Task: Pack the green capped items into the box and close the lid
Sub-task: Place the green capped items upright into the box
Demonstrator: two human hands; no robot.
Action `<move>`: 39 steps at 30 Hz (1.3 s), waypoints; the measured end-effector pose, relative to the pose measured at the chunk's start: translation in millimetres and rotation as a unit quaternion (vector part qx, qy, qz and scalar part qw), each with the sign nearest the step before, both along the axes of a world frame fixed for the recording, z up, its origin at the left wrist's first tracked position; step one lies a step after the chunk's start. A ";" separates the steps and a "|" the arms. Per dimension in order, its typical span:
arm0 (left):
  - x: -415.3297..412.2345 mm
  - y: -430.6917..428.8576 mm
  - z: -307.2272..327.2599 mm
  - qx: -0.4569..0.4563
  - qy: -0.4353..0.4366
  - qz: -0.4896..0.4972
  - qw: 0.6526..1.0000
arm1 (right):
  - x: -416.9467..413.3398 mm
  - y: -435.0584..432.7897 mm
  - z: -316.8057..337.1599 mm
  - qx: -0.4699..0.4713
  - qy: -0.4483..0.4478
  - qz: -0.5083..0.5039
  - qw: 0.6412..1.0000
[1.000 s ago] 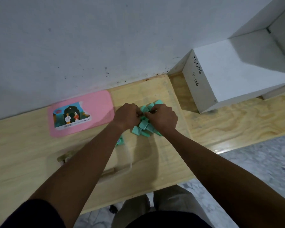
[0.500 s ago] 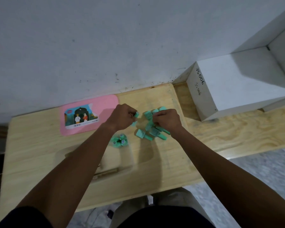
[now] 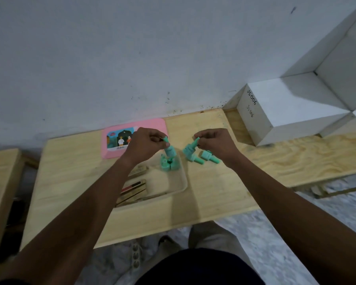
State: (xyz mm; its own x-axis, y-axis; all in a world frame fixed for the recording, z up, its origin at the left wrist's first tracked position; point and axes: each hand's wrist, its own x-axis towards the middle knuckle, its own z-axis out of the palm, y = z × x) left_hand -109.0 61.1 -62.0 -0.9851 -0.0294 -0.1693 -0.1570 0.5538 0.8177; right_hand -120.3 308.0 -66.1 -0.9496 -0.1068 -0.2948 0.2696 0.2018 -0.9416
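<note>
1. The green capped item in my left grip (image 3: 170, 150) hangs nearly upright, with its narrow end up between my fingertips and its wider body down. It sits just above the far right corner of the box (image 3: 179, 186).
2. Below it, a small cluster of green capped items (image 3: 169, 162) stands packed in that same corner of the box.
3. The green capped item in my right grip (image 3: 190, 148) is tilted. Its long axis runs from the pointed tip at upper right, where I pinch it, down to its body at lower left, above the worktop (image 3: 214, 192).
4. Two more loose green capped items (image 3: 203, 158) lie on their sides on the worktop, just right of the box and under my right hand (image 3: 216, 142).
5. My left hand (image 3: 146, 145) is curled, knuckles up, thumb and fingers closed narrowly on the top of its item. My forearm crosses over the box.
6. My right hand is also curled, with the fingertips closed on the tip of its item.
7. The pink lid (image 3: 136, 138) lies flat on the worktop beyond the box, partly under my left hand.
8. A white block (image 3: 286, 112) stands at the far right against the wall.
</note>
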 end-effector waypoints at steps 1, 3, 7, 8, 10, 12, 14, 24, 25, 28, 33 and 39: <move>6.6 -2.9 0.5 -0.001 -0.002 -0.001 1.000 | 5.4 -2.6 -0.5 0.018 0.004 0.010 1.000; 20.4 -6.6 1.1 0.004 -0.003 -0.001 1.000 | 16.4 -7.4 -2.4 0.045 0.010 0.028 0.999; 45.3 -9.3 -0.7 -0.005 -0.003 0.001 1.000 | 31.4 -18.8 -1.2 0.100 0.038 0.069 0.992; 49.8 -9.5 -2.7 -0.016 -0.003 0.002 1.000 | 34.0 -22.2 0.1 0.117 0.040 0.083 0.989; 57.5 -9.3 -8.2 -0.030 -0.010 0.009 0.999 | 36.8 -28.7 -0.4 0.151 0.042 0.108 0.982; 64.4 -8.2 -13.6 -0.041 -0.020 0.017 0.999 | 37.8 -35.1 -2.3 0.185 0.059 0.138 0.971; 69.4 -6.8 -19.6 -0.058 -0.020 0.020 0.998 | 37.4 -41.3 -5.7 0.217 0.081 0.161 0.959; 72.5 7.4 -48.4 -0.135 0.001 0.007 0.991 | 35.5 -58.2 -30.5 0.366 0.205 0.272 0.866; 71.8 8.9 -50.3 -0.137 0.003 0.009 0.990 | 35.5 -58.9 -32.9 0.377 0.206 0.269 0.862; 71.2 12.8 -55.4 -0.139 0.011 0.016 0.990 | 35.5 -60.0 -40.7 0.400 0.206 0.262 0.854; 73.2 18.6 -60.9 -0.142 0.026 0.024 0.989 | 36.2 -66.0 -51.0 0.421 0.225 0.261 0.839; 72.7 21.0 -65.2 -0.155 0.029 0.030 0.987 | 38.8 -67.0 -52.6 0.442 0.287 0.258 0.810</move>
